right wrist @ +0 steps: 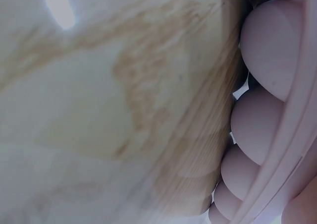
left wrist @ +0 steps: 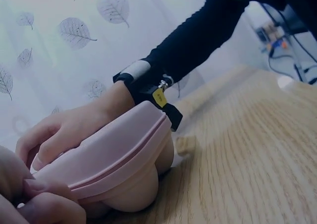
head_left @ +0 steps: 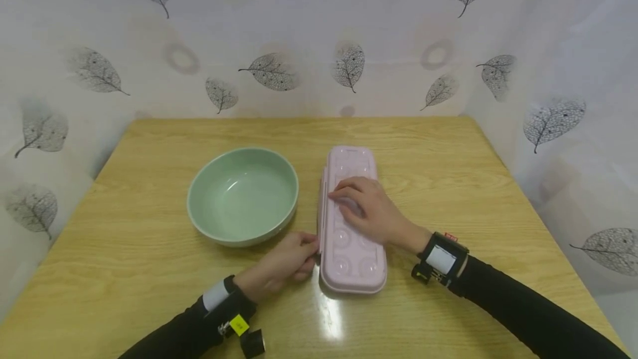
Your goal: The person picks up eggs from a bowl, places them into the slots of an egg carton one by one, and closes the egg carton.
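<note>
A pale pink plastic egg box (head_left: 355, 280) lies lengthwise on the table with its lid down. Rounded egg cups bulge below its rim in both wrist views. My left hand (head_left: 285, 259) pinches the box's left edge near the front end, thumb and fingers close together; in the left wrist view they sit at the rim (left wrist: 124, 172). My right hand (head_left: 371, 209) rests over the middle of the lid, fingers bent loosely and fingertips near the left edge. Little of the right hand shows in the right wrist view.
A green round bowl (head_left: 244, 198) stands just left of the egg box, with nothing in it. The wooden table (head_left: 448, 181) meets a leaf-patterned curtain (head_left: 299, 26) at the back and sides. Cables (left wrist: 292, 60) hang beyond the table in the left wrist view.
</note>
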Demonstrator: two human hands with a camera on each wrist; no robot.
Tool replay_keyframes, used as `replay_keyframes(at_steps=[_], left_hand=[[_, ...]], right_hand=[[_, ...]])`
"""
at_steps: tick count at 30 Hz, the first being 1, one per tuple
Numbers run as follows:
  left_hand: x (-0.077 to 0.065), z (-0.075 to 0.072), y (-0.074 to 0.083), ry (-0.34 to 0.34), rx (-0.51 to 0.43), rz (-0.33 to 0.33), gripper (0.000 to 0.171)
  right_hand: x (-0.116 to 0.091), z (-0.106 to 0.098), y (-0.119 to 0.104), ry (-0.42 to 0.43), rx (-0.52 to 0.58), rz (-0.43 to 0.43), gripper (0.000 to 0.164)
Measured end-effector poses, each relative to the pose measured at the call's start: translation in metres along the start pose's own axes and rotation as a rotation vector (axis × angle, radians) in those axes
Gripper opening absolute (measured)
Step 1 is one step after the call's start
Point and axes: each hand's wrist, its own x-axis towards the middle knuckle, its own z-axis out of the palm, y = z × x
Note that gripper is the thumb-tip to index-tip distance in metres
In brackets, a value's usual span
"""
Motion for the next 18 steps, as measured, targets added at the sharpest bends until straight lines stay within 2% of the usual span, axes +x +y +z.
replay_keyframes(at_steps=[4,7,14,18], left_hand=[[0.001,-0.001,-0.002,-0.029,0.004,0.008,0.04],[0.002,-0.002,-0.004,-0.018,0.024,0.015,0.039],[0.002,0.006,-0.008,0.168,0.084,0.087,0.032],[0.002,0.011,-0.008,0.205,0.104,0.099,0.029]], right_hand=[[-0.002,0.001,0.001,0.006,0.013,0.002,0.034],[-0.003,0.001,0.002,0.009,0.021,0.002,0.034],[-0.003,-0.001,0.002,0.008,0.009,0.009,0.033],[-0.003,-0.001,0.002,0.006,0.014,0.025,0.033]])
